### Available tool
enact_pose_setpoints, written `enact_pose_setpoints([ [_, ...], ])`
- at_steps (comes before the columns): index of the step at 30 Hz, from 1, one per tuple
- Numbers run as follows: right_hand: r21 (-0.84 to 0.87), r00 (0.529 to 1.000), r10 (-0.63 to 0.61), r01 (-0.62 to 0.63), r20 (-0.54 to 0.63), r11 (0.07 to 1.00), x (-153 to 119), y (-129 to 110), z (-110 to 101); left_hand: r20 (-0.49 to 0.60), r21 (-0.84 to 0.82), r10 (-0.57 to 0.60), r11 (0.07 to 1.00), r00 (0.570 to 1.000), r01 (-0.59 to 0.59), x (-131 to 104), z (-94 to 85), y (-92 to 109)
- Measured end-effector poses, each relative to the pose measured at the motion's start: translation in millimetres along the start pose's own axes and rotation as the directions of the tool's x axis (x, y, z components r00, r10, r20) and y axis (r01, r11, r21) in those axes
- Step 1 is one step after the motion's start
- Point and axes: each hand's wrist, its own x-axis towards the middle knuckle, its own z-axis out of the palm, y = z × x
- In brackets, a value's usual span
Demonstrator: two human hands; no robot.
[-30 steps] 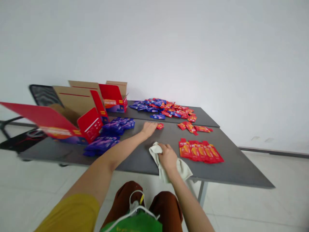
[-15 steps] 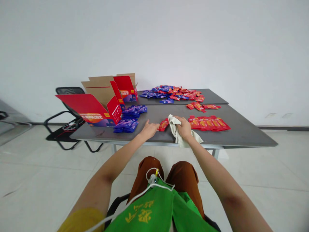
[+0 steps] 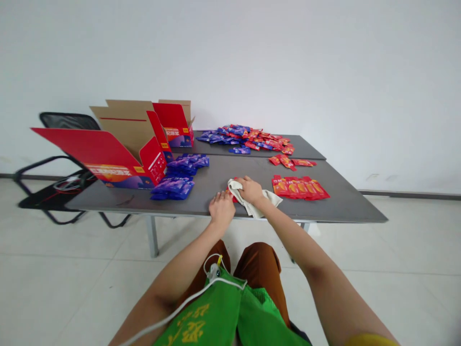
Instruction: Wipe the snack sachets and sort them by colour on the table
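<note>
My right hand (image 3: 249,189) grips a cream cloth (image 3: 260,200) over a red sachet (image 3: 230,191) near the tabletop's (image 3: 345,204) front edge; my left hand (image 3: 221,209) lies flat beside it. Bare tabletop separates two blue sachet piles (image 3: 173,186) leftward from a red sachet row (image 3: 300,187) rightward. Two open cartons (image 3: 122,144) crowd the left end.

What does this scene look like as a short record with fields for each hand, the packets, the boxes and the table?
left hand: left hand flat on the near table edge, touching a red packet that is mostly hidden
right hand: right hand gripping a crumpled cream cloth, pressed onto that packet
sorted packets: neat row of red foil packets right of the cloth; two stacks of blue foil packets to the left
unsorted packets: mixed red and blue heap at the far side
boxes: two open red cardboard boxes, far left
surface: dark grey table
</note>
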Motion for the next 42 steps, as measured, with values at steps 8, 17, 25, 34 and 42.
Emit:
enact_pose_setpoints([
  [8,-0.101,0.994,0.031,-0.02,0.107,0.995,40.1,16.8,-17.3,0.048,-0.003,-0.012,1.0,0.999,0.012,-25.0,15.4,-2.2],
  [17,0.116,0.921,-0.366,0.352,0.134,0.929,8.2,-2.3,-14.6,0.146,-0.048,0.024,0.999,0.989,-0.017,-20.8,-9.9,-1.5],
  [25,-0.013,0.988,-0.063,0.066,0.142,0.998,58.2,2.5,-5.5,0.259,0.014,-0.014,1.0,0.966,0.011,-5.6,-10.4,5.2],
  [34,0.183,0.9,-0.431,0.414,0.064,0.892,15.0,10.5,-7.4,0.23,0.014,0.046,0.999,0.972,-0.051,-9.8,-12.1,-2.8],
  [42,0.079,0.983,-0.142,0.133,0.116,0.988,35.9,6.2,-7.8,0.293,0.05,-0.005,0.999,0.956,-0.01,-1.4,-15.7,10.9],
])
